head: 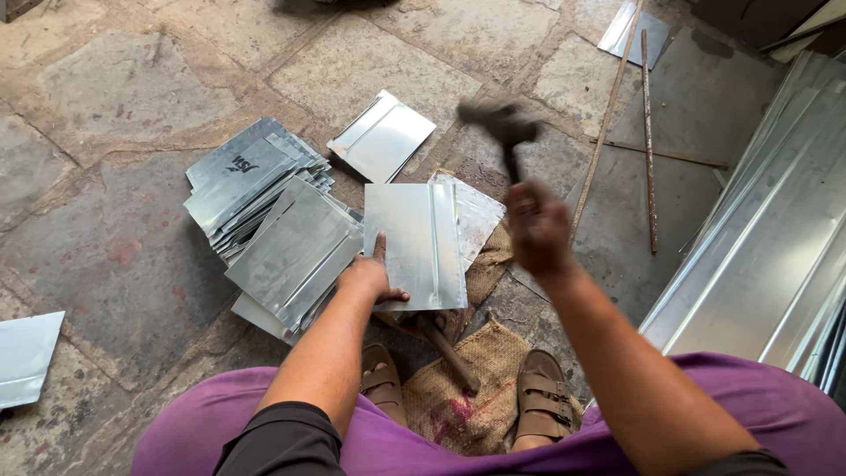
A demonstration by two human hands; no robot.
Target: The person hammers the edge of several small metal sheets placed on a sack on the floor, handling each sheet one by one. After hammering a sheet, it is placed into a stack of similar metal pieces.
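My left hand (370, 278) presses flat on the near left edge of a shiny rectangular metal sheet (416, 242) with a raised fold line down its right side. The sheet lies over burlap sacking (480, 388) on the stone floor. My right hand (538, 231) is raised above and right of the sheet, shut on the handle of a hammer (499, 123) whose dark head is blurred. A wooden handle (448, 351) sticks out from under the sheet toward my sandalled feet.
A stack of folded metal sheets (260, 203) lies left of the held sheet, and a single sheet (382, 135) lies behind. Long metal panels (775, 238) lean at the right. Thin rods (648, 132) lie on the floor. Another sheet (25, 354) sits at the left edge.
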